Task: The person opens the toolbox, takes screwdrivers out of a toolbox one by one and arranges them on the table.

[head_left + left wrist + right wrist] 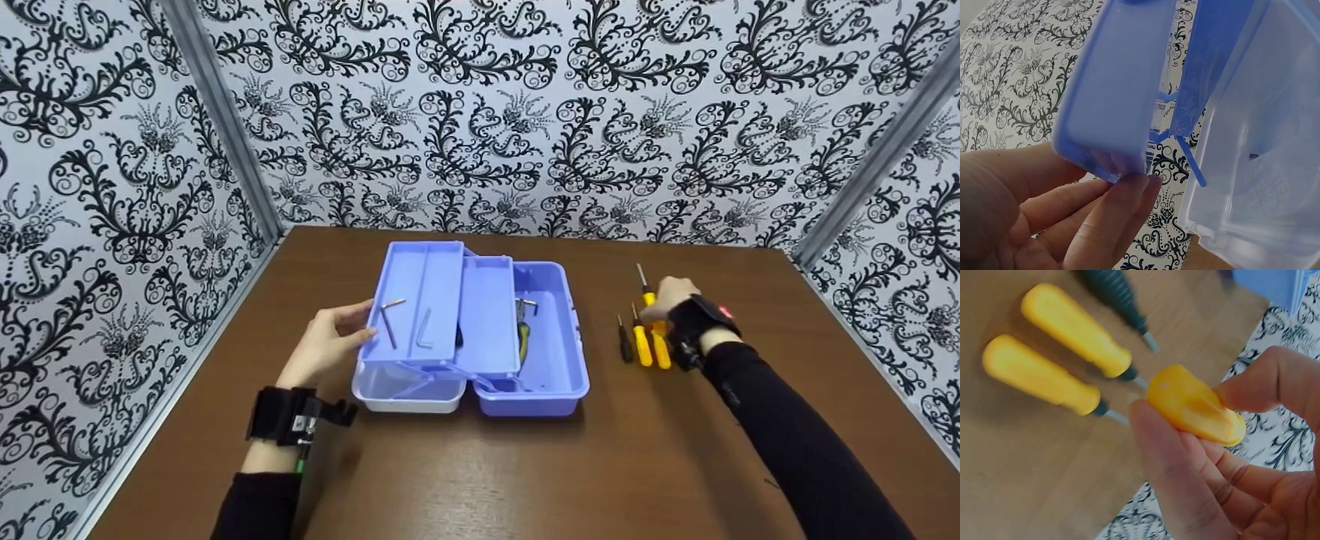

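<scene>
A lavender toolbox (551,405) stands unfolded on the table, its trays fanned to the left. My left hand (330,341) pinches the left edge of the upper tray (439,274) between thumb and fingers. In the left wrist view the fingertips hold the corner of that tray (1112,84). Over on the right, my right hand (673,296) pinches a yellow-handled screwdriver (1185,402), its shaft pointing away from me. Close by on the table lie two more yellow-handled screwdrivers (642,349) and a black-handled screwdriver (625,343).
In the upper tray are a brownish hex key (388,330) and a silver hex key (423,330). Green-handled pliers (523,341) lie in the box's base. The toolbox's whitish lid (412,405) lies under the trays. Patterned walls (510,150) enclose the brown table (465,480).
</scene>
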A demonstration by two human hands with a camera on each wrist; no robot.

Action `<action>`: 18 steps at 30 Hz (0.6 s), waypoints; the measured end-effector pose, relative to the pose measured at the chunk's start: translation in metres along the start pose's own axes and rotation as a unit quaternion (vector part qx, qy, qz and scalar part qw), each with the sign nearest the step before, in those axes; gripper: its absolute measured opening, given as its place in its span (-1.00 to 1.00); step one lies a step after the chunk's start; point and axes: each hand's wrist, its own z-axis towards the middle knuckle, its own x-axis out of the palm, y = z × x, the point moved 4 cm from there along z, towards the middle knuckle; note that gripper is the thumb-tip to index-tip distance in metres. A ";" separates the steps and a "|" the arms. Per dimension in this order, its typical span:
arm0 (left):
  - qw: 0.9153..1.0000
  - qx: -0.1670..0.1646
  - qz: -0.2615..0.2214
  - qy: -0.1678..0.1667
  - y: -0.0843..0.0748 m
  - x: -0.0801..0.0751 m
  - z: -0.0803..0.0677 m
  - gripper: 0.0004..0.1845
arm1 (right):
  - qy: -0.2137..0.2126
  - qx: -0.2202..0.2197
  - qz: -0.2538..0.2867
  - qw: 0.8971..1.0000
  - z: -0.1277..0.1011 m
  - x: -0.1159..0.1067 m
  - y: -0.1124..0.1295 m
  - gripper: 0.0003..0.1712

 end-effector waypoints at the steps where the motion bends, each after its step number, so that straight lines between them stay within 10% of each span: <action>1: 1.000 0.000 -0.001 0.000 0.000 0.001 0.000 -0.46 | 0.004 0.005 0.003 1.000 -0.001 -0.001 -0.005 -0.80; 18: 1.000 -0.010 -0.002 -0.001 0.000 0.001 0.002 -0.47 | 0.034 0.033 0.005 0.999 0.001 0.026 -0.059 -0.76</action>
